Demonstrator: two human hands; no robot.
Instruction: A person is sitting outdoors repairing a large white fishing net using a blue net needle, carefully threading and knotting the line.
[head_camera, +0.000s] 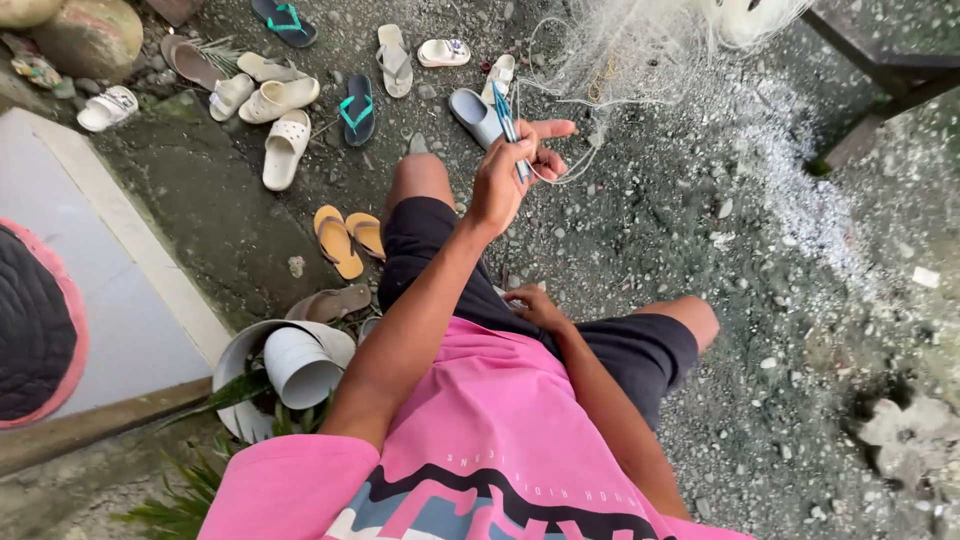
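Netting needle, blue, pinched upright in our left hand, fingers closed round it, forefinger stretched out toward net. White line loops from that hand up to fishing net, bunched pale at top of view and trailing right over gravel. We judge mending mid-way: needle loaded and at mesh, no finished patch we can make out. Right hand rests loose on thigh, holding nothing visible. Sandals and slippers scattered left

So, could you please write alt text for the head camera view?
The left hand holds a slim blue netting needle and white line from a pale fishing net. The right hand rests on the black shorts, sandals scattered beyond.
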